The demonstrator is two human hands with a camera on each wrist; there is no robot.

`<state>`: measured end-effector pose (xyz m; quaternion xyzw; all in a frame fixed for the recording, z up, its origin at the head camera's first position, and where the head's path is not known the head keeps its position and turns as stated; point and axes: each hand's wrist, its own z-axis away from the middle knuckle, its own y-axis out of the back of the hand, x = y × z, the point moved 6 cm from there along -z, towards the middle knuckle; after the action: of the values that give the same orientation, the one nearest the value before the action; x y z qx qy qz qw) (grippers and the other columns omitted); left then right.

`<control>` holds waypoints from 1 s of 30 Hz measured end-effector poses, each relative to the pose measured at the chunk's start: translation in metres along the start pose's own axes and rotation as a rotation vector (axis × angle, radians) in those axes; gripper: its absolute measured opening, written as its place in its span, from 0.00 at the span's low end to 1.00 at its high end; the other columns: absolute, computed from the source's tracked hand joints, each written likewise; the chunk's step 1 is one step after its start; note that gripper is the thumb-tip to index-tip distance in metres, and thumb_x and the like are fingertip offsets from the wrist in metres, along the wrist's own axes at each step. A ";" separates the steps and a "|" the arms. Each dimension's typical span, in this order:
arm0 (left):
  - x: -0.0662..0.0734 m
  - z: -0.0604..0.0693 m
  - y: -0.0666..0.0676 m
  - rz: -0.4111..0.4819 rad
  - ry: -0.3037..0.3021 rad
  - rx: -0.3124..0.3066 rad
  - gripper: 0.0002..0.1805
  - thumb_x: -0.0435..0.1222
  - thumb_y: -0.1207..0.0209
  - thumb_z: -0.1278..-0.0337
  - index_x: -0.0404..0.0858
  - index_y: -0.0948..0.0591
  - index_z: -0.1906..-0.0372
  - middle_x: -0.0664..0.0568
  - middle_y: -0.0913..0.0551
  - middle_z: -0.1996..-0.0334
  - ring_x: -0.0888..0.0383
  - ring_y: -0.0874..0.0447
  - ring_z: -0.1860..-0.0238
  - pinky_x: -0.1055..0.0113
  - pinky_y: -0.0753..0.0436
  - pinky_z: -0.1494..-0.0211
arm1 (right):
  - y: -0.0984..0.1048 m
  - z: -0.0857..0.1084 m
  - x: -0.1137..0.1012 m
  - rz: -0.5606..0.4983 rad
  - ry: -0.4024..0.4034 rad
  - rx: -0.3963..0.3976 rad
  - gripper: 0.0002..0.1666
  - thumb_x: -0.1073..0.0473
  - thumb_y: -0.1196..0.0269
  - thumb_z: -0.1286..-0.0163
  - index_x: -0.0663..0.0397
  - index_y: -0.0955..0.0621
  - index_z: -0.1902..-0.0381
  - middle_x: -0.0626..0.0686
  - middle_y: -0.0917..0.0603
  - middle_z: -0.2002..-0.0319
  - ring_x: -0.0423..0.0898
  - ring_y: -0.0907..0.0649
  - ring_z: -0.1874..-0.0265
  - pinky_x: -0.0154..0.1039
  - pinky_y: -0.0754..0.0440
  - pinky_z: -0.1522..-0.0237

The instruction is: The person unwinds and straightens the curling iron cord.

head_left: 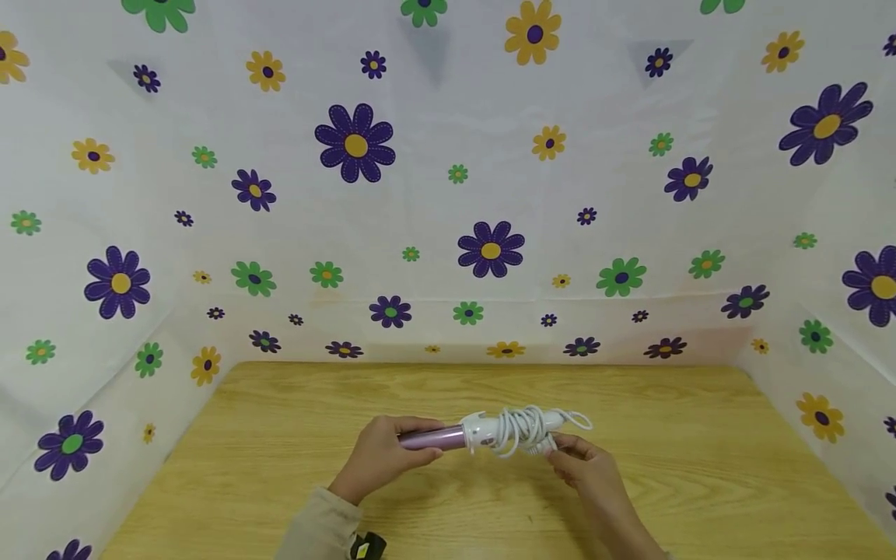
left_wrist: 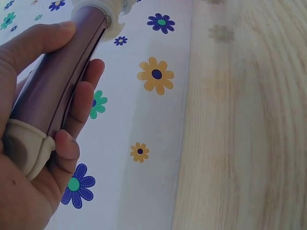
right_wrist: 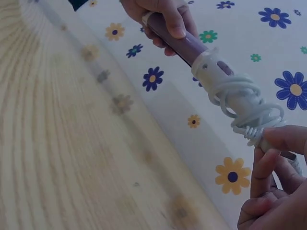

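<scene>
A hair curling iron is held level above the table, with a glossy purple barrel and a white handle. Its white cord is wound in several loops around the handle. My left hand grips the barrel, thumb on one side and fingers curled round the other. At the handle end, my right hand pinches the cord's ribbed end piece between thumb and fingers. Those fingers partly hide the piece, so its full shape cannot be seen. One cord loop sticks out past the handle.
Below the hands lies a wood-grain table. A white sheet with flower prints rises behind it and along both sides. A small black object with a yellow mark shows beside the left sleeve.
</scene>
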<state>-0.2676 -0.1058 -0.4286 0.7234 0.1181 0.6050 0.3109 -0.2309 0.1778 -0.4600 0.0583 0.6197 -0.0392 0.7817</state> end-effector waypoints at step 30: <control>0.001 0.004 0.006 0.070 -0.012 -0.069 0.18 0.48 0.29 0.53 0.49 0.13 0.54 0.47 0.14 0.52 0.57 0.19 0.63 0.64 0.21 0.61 | 0.062 -0.019 -0.008 -0.179 0.127 -0.056 0.10 0.56 0.44 0.26 0.34 0.19 0.65 0.36 0.20 0.68 0.33 0.24 0.64 0.27 0.27 0.61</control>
<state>-0.2647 -0.1114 -0.4240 0.7196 0.0701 0.6149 0.3150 -0.2426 0.2419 -0.4539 -0.0167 0.6718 -0.0880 0.7353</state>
